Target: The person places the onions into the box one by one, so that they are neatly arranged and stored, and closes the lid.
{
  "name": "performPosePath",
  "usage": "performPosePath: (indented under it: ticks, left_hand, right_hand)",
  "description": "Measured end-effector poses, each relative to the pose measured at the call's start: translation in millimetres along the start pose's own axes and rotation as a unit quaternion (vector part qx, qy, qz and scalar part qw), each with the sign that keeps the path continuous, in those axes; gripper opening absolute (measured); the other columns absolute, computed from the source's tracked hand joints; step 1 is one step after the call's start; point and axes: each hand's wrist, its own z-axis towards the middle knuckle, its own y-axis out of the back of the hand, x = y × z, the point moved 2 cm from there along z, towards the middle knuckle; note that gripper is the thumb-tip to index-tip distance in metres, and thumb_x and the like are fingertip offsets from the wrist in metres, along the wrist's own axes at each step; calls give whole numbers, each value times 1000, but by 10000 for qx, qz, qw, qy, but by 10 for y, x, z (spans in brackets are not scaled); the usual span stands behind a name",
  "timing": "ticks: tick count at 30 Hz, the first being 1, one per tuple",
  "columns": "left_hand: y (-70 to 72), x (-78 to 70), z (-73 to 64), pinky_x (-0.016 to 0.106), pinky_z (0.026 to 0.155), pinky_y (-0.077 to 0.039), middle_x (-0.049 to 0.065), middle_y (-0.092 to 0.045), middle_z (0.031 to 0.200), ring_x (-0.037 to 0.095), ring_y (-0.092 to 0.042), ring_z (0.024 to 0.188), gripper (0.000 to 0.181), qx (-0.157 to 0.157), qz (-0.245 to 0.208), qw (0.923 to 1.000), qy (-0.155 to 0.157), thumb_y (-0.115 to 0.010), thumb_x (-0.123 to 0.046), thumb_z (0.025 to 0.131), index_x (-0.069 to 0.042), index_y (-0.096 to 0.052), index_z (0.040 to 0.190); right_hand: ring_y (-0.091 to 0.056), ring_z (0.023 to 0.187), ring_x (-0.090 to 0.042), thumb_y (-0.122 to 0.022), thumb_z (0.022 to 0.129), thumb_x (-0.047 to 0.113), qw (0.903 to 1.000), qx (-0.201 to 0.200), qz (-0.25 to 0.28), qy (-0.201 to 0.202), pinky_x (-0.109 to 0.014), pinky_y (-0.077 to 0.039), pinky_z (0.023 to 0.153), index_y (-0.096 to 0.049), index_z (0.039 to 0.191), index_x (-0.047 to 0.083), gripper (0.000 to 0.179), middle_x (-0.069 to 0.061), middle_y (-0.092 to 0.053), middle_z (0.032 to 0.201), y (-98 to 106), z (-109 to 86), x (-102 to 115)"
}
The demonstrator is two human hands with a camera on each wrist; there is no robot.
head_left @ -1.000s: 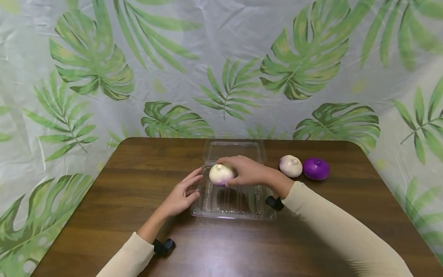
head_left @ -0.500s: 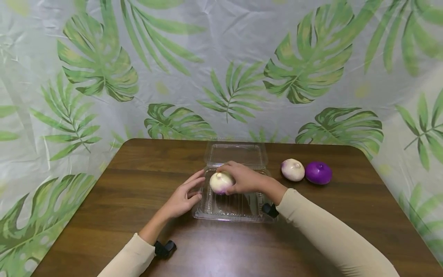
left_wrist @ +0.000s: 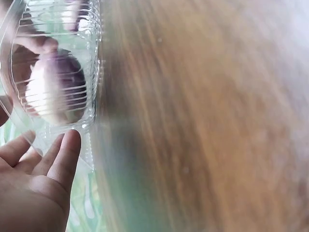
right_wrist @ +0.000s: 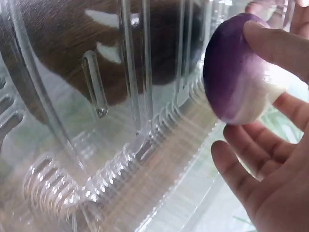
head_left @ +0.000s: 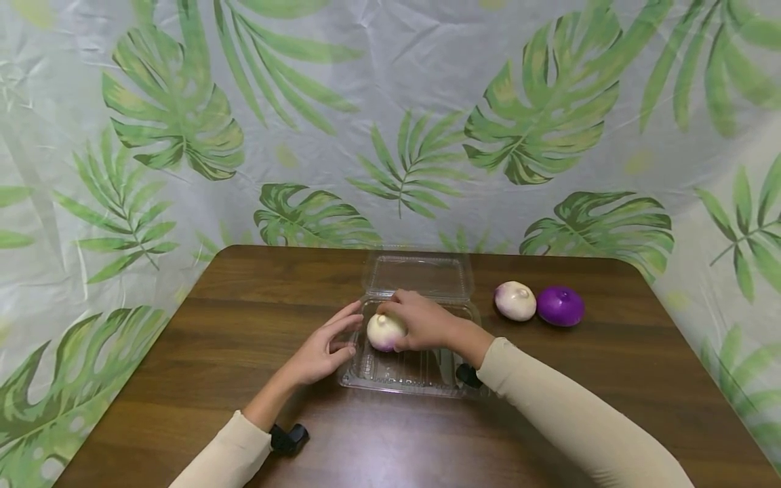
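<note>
Two hands are busy at the table [head_left: 262, 278]: the right hand [head_left: 427, 322] has thumb and fingertips pinched round a white-and-purple turnip [head_left: 383, 335], over the left part of the clear container [head_left: 399, 389] and inside its walls. Is it touching the floor in there? Can't tell. Opposite, the left hand [head_left: 318, 354] is spread, fingers loosely straight, nothing gripped, just beside the container's left wall; contact can't be made out. The lid [head_left: 421, 274] is folded back toward the table's far edge.

So where's the danger? That skin looks smooth and round, and it's a fingertip hold: a slip could drop the turnip, and it might roll along the ribbed floor. The plastic looks thin and light, unclasped on the left, so a bump could skid it across the table. Further right, a pale turnip [head_left: 515, 301] and a purple vegetable [head_left: 561, 306] sit side by side, short of the far right corner; a brush from the right sleeve [head_left: 549, 400] might start them rolling.

Lettering? No brand, label or readable writing anywhere.
</note>
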Motion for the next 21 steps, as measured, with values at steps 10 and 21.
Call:
performPosePath:
  ticks: [10,21]
  left_hand:
    - [8,-10,-5,45,109,-46,16,-4,169,45,-28,148,63,382,-606,9974,-21,-53,8,92,10,-29,151]
    - [-8,37,-22,37,110,-45,15,2,169,45,-20,150,66,441,-1103,9929,39,-53,8,93,12,-23,152]
  right_hand:
    - [-59,114,-29,-85,74,25,9996,3,-203,199,-45,-52,96,-62,129,13,61,-10,-61,126,4,8,-37]
    - [-59,110,-26,-85,75,23,9994,62,-260,197,-44,-52,95,-62,132,16,62,-9,-61,123,-12,53,-44]
